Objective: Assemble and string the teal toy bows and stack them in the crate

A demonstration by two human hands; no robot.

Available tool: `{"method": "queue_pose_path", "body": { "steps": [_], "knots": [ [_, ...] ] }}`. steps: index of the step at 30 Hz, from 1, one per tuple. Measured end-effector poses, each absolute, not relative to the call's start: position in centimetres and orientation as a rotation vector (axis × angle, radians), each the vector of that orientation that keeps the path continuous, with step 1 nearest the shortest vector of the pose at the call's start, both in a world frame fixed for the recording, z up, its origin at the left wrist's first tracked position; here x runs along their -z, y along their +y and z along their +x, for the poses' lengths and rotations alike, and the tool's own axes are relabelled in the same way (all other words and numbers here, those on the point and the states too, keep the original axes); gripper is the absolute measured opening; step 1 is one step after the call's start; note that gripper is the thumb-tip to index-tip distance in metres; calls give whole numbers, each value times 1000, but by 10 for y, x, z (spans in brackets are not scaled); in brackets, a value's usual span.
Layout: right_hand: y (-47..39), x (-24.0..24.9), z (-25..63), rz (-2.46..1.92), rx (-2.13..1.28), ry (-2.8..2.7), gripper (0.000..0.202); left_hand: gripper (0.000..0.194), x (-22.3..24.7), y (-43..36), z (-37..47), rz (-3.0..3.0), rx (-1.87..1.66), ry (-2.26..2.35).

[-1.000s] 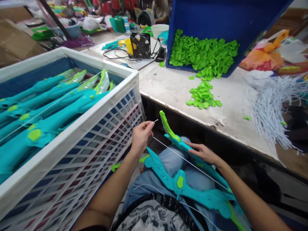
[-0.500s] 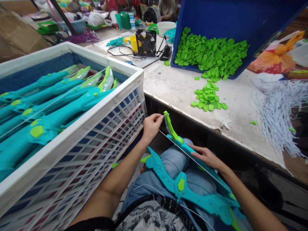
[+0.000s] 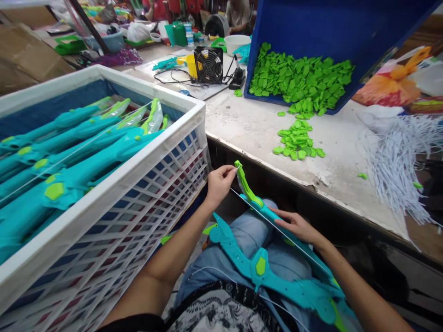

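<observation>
Now left fingers pinch white cord at green tip, earlier apart.

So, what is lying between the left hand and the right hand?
Between the left hand and the right hand, the head view shows a green tip, part of its turquoise bow, and a white string.

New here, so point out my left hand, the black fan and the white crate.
Left hand (image 3: 219,185): head view, middle of the hand.
Black fan (image 3: 209,65): head view, its grille.
White crate (image 3: 191,109): head view, its rim corner.
</observation>
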State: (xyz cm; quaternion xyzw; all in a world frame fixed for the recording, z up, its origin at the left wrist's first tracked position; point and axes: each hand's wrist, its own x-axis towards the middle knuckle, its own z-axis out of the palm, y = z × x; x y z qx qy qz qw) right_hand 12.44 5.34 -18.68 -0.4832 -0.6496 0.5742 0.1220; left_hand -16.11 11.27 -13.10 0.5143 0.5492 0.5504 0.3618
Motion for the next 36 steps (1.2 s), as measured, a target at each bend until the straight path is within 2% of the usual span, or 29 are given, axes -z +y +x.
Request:
{"method": "queue_pose_path", "body": {
  "steps": [10,14,16,19,23,25,28,31,36],
  "knots": [
    [52,182,123,-1408,-1662,-1922,61,23,129,124,-158,1238,-1351,1252],
    [52,184,126,-1396,-1668,-1958,60,44,127,125,-162,1161,-1223,1049],
    [52,184,129,-1402,-1639,-2015,59,44,127,125,-165,1170,-1186,1001],
    [61,174,124,-1415,-1427,-2170,50,37,130,125,-166,1168,-1218,1007],
    [94,145,82,-1309,-845,-2112,35,35,130,120,-165,1135,-1214,1028],
    [117,131,51,-1175,-679,-2050,33,36,129,117,-165,1126,-1211,1037],
    [150,118,13,-983,-663,-2047,27,35,128,112,-168,1128,-1213,1028],
    [164,112,-6,-856,-716,-2076,13,34,128,109,-172,1124,-1217,1033],
    [154,110,-18,-846,-675,-2158,10,34,129,107,-178,1147,-1118,1109]
  ]
}}
